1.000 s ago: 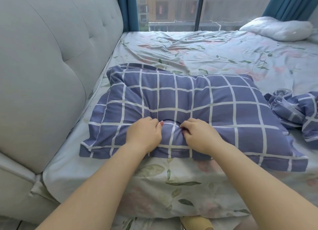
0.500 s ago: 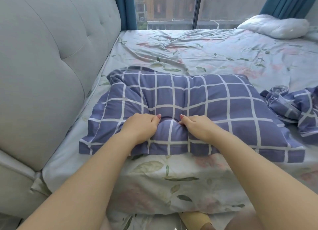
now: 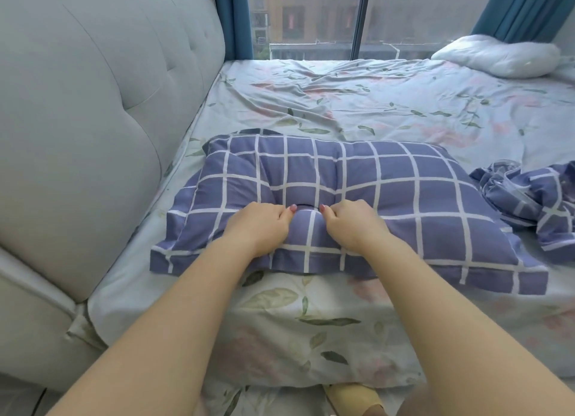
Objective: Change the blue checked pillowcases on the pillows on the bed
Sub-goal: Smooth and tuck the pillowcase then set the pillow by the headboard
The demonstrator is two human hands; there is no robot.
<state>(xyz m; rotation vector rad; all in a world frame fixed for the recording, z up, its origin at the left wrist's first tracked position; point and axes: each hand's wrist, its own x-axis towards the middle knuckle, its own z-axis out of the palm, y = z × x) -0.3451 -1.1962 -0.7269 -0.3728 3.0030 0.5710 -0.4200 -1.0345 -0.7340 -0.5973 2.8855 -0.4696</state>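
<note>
A pillow in a blue checked pillowcase lies flat on the bed, close to the near edge and toward the left corner where the padded grey headboard rises. Its flanged border reaches almost to the bed's near edge, and its left end sits just beside the headboard without clearly touching it.

Both hands press down on the near middle of the pillow. The left hand is curled, its grip closed narrow on a pinch of the checked cloth, thumb tip showing at the inner side. The right hand mirrors it, its grip likewise narrow and gathered on the cloth. Between the two hands a small hump of fabric bulges up, and a dent runs into the pillow just beyond the thumbs. Both forearms reach in from the near edge over the floral sheet.

A second blue checked pillowcase lies crumpled and empty near the right edge of the bed, just beside the pillow's right end. A bare white pillow rests at the far right corner, well apart from the hands. Beyond the far edge stand a window and teal curtains.
</note>
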